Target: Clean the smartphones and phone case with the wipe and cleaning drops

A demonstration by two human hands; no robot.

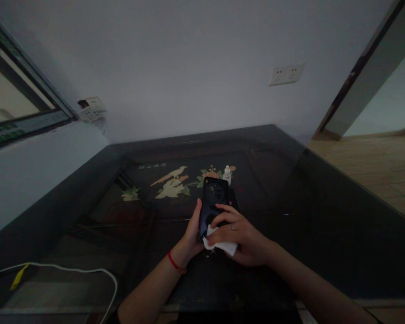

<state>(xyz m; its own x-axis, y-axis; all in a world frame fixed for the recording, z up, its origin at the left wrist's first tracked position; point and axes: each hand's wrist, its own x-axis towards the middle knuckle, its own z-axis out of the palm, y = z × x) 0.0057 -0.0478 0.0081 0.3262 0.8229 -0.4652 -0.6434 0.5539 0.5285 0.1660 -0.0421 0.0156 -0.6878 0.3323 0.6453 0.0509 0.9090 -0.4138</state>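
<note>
A dark smartphone (213, 198), its back with a round camera ring facing me, is tilted up over the table. My left hand (192, 231) grips it along the left side and lower end, a red string on the wrist. Pressed against the phone's lower back is a crumpled white tissue (224, 246), closed in the fingers of my right hand (239, 234), which wears a ring. Just beyond the phone's top stands a small white bottle (227, 174). Another dark flat object (234, 198) shows partly behind the phone; I cannot make out what it is.
The glossy black table (290, 202) bears a bird-and-flower picture (172, 184). A white cable (70, 270) with a yellow tag (19, 276) lies at the left. Wall sockets (286, 74) are set behind the table. A wooden floor (384, 166) lies to the right.
</note>
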